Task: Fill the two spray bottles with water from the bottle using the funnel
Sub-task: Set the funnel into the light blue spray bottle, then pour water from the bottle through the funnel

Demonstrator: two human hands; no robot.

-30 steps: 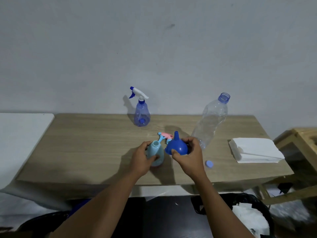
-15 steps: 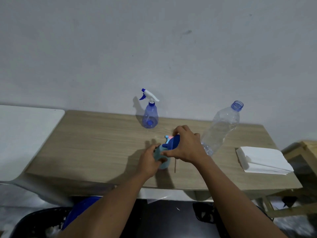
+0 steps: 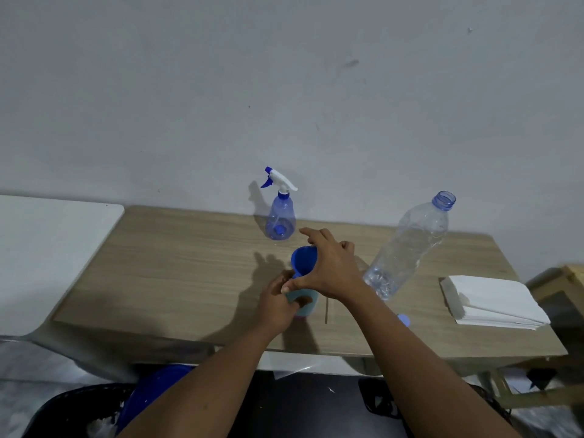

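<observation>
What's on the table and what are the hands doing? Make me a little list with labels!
Left hand: grips the light blue spray bottle
Right hand: holds the blue funnel, wide end up, at that bottle's neck
Other spray bottle: at the back of the table, trigger top on
Water bottle: right of the hands, cap off
Cap: on the table beside the right arm
Napkins: white stack, far right
Pouring: not started

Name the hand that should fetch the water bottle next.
Right. The right hand is beside the open water bottle; the left hand grips the teal spray bottle under the funnel.
</observation>
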